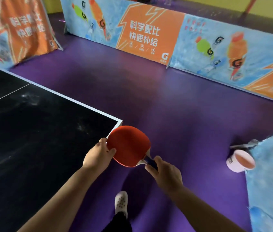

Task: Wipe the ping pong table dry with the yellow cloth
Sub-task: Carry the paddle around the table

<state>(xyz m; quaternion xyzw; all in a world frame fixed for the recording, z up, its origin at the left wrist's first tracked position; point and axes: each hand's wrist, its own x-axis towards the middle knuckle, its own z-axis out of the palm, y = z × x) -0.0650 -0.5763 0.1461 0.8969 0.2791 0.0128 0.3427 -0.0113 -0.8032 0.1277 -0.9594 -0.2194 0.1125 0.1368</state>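
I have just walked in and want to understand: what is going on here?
A person at the corner of the black ping pong table holds a red paddle: the left hand pinches the blade's edge, the right hand grips the blue handle. Faint smears show on the table. No yellow cloth is in view.

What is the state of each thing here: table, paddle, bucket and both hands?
Table: dark top with pale streaks and smudges.
Paddle: red face up, held off the table's corner.
Left hand: pinches the paddle's blade edge.
Right hand: grips the blue handle.
Bucket: pink, open, on the floor beside a barrier.
Yellow cloth: not in view.
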